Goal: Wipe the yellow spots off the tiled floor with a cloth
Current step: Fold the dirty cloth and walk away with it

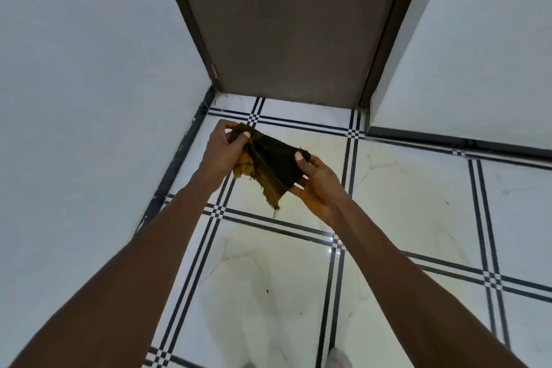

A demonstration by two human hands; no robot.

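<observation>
So both hands are up in the middle of the frame, stretching out a dark brown rag of frayed cloth (270,163) between them, held up in the air over the floor and not touching it. The left hand (222,148) has its fingers and thumb curled around the upper left corner of the cloth, where a bunched-up yellow-stained bit hangs just below the fist. The right hand (318,181) pinches the right edge, thumb pressed on top, other fingers underneath. A ragged yellowish corner of the cloth dangles down toward the lower middle.

Under all that is the glossy white tiled floor (418,188) with double black stripe lines and little checker squares at the crossings. There's a faint yellowish smear (397,185) across the tile just right of the hands, and another pale yellow patch (254,272) on the tile in the lower middle, between the forearms.

Top centre is a plain brown door (286,24) in a dark frame, with pale grey walls (89,69) on both sides. A bit of a light-coloured shoe (337,358) pokes in at the bottom edge.
</observation>
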